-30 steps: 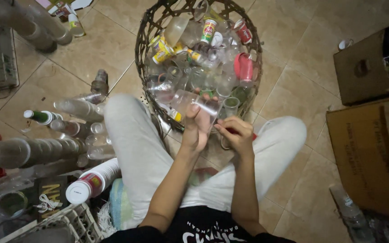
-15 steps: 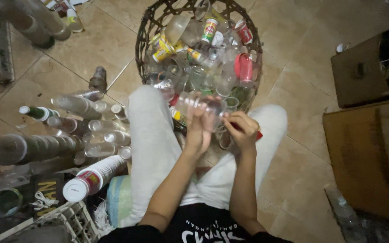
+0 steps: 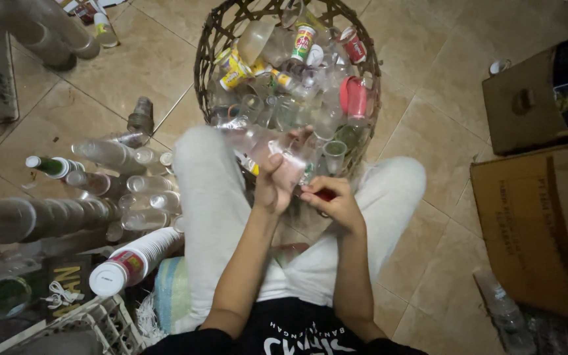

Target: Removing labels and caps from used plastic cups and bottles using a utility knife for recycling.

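Clear plastic cup held over the lap, just before a woven basket of cups.

The left hand [image 3: 274,181] has its grip closed round a clear plastic cup [image 3: 290,161], tilted so the right hand [image 3: 333,200], fingers pinched, can work at something red at its rim. The basket [image 3: 208,39], brimful, sits between the knees; stacked cup columns [image 3: 110,154] crowd the floor [image 3: 428,98] to the left, cardboard boxes [image 3: 534,217] to the right.
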